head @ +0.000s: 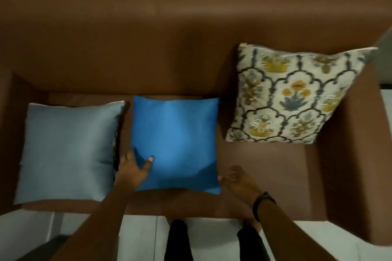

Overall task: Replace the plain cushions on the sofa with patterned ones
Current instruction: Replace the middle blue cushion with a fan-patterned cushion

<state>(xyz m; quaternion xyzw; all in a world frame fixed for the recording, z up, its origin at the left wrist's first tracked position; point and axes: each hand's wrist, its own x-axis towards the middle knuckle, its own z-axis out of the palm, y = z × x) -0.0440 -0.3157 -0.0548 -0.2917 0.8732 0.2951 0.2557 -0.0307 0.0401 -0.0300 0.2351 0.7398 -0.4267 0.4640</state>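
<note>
A plain bright blue cushion [178, 137] lies flat on the middle of the brown sofa [148, 38] seat. My left hand [133, 167] pinches its lower left edge, thumb on top. My right hand [235, 178] sits at its lower right corner, fingers curled, thumb touching the edge. A plain grey-blue cushion [67, 150] lies to the left. A patterned floral cushion [290, 95] leans against the backrest at the right.
The sofa's right armrest [347, 154] and left armrest [6, 133] frame the seat. White tiled floor [144, 237] and my dark trouser legs [178, 241] are below the seat's front edge. A black band [262, 202] is on my right wrist.
</note>
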